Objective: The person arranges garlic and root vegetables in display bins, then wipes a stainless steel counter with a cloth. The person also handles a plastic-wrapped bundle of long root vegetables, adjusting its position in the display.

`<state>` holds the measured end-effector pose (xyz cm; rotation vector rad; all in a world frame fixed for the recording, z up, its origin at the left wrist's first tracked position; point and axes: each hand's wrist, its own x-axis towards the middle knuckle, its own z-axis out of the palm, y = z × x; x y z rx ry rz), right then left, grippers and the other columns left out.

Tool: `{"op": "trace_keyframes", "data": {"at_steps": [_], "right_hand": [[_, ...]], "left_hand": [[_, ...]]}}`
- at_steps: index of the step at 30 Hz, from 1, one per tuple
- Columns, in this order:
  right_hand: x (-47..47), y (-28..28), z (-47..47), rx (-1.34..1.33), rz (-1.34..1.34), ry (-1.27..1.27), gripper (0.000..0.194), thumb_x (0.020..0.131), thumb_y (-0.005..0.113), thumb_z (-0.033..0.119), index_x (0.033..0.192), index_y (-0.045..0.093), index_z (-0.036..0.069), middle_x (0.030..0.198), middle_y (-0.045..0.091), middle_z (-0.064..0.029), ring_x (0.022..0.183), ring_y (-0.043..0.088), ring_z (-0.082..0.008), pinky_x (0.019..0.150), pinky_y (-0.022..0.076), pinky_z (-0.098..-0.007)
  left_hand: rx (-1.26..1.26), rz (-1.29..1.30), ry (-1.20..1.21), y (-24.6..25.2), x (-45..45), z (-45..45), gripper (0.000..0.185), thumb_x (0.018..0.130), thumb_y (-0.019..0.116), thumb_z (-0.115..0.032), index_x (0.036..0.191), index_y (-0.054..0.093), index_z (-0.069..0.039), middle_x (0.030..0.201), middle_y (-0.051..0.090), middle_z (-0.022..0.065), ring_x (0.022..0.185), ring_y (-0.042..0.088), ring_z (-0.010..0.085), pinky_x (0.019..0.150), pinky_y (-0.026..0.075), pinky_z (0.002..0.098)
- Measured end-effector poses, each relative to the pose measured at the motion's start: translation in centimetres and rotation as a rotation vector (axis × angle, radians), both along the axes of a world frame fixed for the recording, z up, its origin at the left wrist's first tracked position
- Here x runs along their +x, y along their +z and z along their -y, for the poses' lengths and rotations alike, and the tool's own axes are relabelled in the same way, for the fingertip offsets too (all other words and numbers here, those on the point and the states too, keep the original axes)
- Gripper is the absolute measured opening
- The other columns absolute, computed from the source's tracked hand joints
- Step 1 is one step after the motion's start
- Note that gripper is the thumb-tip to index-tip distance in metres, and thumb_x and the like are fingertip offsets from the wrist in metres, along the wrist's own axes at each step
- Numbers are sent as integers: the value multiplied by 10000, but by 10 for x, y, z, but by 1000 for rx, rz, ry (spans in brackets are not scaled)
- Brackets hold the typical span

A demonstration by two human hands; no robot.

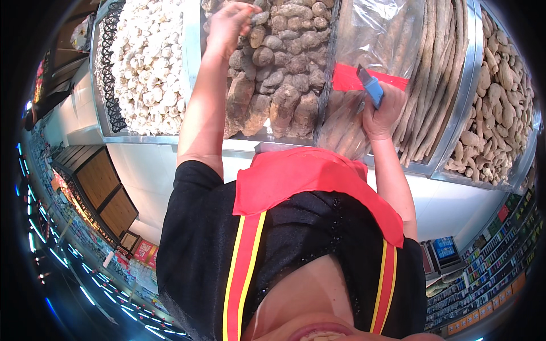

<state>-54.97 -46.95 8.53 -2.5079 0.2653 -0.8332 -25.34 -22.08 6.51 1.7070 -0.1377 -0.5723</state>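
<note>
My right hand (386, 106) grips a blue utility knife (373, 91), its blade pointing up and away from me. It is above a clear plastic bag (375, 34) of long brown roots with a red band (347, 77) across it. My left hand (228, 27) reaches over the bin of taro roots (294, 62), its fingers bent close together. Reddish orange shows at the fingertips; whether something small is pinched there is unclear. Larger taro corms (283, 108) lie along the near side. Long thin yams (439, 76) lie loose right of the bag.
Garlic bulbs (149, 64) fill the left bin, beside a black lattice divider (111, 68). Knobbly tan roots (497, 102) fill the far right bin. A metal rim (140, 140) edges the display. My red apron (298, 179) touches its front. Stocked shelves (482, 264) stand behind me.
</note>
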Motion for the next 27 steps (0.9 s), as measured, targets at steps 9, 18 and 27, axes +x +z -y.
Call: {"op": "trace_keyframes", "data": {"at_steps": [9,18,27], "right_hand": [[1,4,-1,7,-16,12,293,753,676,77,1032,590,95,938,611,-85,858,560,-304,772,390,-415],[0,3,-1,25,-18,-7,348,736,678,68,1067,580,106,940,610,-74,857,559,-293,777,390,-415],[-1,3,-1,30,-26,3,311,758,682,110,1053,583,107,936,607,-84,857,561,-299,777,395,-412]], "left_hand": [[696,789,-225,-45,-54,98,256,866,675,-274,1026,682,-74,977,660,134,915,647,342,806,531,421],[615,936,-222,-50,-58,78,142,848,666,-206,933,643,-95,877,651,105,760,656,328,682,543,409],[511,618,147,-16,16,92,153,928,544,-133,968,626,-11,878,709,154,793,699,281,722,543,369]]}}
